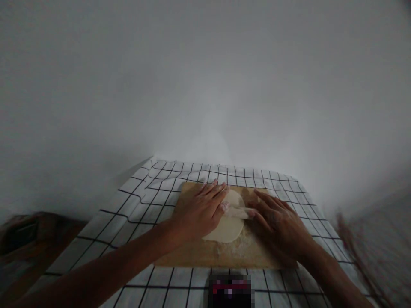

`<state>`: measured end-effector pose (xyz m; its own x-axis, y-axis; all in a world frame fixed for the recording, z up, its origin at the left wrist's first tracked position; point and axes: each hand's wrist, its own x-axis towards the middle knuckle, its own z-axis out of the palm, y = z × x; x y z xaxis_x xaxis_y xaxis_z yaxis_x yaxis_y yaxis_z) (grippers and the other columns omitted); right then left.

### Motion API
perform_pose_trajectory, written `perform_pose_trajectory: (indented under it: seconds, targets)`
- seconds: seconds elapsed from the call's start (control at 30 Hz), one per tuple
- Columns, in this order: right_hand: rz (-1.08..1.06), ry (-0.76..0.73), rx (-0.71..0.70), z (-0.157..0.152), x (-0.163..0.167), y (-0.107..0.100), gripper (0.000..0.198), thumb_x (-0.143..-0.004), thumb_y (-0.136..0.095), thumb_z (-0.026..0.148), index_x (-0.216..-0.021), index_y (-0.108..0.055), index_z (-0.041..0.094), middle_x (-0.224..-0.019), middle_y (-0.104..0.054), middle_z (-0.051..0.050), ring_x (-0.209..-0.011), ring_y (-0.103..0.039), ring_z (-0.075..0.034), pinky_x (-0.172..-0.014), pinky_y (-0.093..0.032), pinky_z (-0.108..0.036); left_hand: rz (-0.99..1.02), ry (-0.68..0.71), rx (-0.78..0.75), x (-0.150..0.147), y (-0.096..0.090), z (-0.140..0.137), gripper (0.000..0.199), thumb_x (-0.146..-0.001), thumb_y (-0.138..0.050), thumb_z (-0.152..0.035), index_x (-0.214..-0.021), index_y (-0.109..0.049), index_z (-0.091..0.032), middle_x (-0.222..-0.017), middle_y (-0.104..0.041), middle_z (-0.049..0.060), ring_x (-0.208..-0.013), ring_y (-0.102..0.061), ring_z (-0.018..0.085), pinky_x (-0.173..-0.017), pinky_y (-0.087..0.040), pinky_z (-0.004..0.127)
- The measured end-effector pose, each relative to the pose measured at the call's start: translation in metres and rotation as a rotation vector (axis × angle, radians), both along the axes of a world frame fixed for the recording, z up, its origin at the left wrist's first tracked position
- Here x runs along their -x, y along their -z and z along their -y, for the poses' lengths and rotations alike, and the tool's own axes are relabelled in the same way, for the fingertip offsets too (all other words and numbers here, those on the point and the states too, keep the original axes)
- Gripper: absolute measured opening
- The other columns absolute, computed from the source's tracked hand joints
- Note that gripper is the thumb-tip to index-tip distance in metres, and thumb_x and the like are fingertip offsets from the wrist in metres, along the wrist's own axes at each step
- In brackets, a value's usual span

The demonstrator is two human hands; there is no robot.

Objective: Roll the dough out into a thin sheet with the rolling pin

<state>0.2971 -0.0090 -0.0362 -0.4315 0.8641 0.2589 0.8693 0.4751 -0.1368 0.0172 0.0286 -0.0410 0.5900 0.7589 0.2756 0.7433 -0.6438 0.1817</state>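
Between my hands, a pale rolling pin [238, 212] lies across a flat, rounded sheet of dough [223, 232]. My left hand [205, 207] rests on the pin's left part, palm down with its fingers stretched forward; white flour coats the fingertips and thumb. On the pin's right end lies my right hand [278, 218], fingers long and slightly spread, thumb pointing inward. Both hands cover the pin's ends. Under the dough is a wooden board [180, 258] dusted with flour. My left hand hides part of the dough's left side.
A white tablecloth with black grid lines [167, 199] covers the table, wrinkled at the left. A dark, pixelated object [229, 293] sits at the near edge. Behind stands a pale wall [205, 85]. Brownish clutter [28, 235] is at the left, blurred reddish stalks [349, 239] at the right.
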Motion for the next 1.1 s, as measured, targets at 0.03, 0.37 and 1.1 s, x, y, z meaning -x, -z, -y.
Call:
perform_pose_trajectory:
  seconds: [0.03,0.37,1.1]
  targets:
    - [-0.008,-0.024,-0.001,0.002,-0.001,-0.003,0.035,-0.104,-0.049,0.051,-0.131,-0.064,0.033,-0.152,-0.054,-0.006,-0.138,-0.052,-0.028,-0.113,-0.044,-0.055,0.020,0.008,0.044,0.005,-0.006,0.002,0.053,-0.109,-0.026,-0.036,-0.158,-0.040,-0.021,-0.164,-0.041,0.005,-0.154,-0.032,0.026,-0.126,-0.031,0.048]
    - [-0.022,-0.142,0.087,0.006,0.007,-0.009,0.026,-0.105,-0.050,0.049,-0.106,-0.063,0.026,-0.109,-0.066,-0.004,-0.091,-0.068,-0.020,-0.079,-0.057,-0.037,0.289,-0.047,0.272,0.025,-0.065,-0.005,0.052,-0.111,-0.022,-0.046,-0.157,-0.040,-0.028,-0.164,-0.041,-0.002,-0.151,-0.038,0.021,-0.124,-0.034,0.039]
    - [-0.262,-0.092,0.286,0.064,0.021,-0.009,0.028,-0.104,-0.048,0.047,-0.108,-0.069,0.030,-0.099,-0.071,-0.004,-0.083,-0.073,-0.020,-0.071,-0.061,-0.032,-0.188,0.146,0.054,-0.007,-0.018,-0.001,0.052,-0.110,-0.026,-0.041,-0.158,-0.038,-0.023,-0.168,-0.033,0.005,-0.158,-0.019,0.028,-0.128,-0.016,0.055]
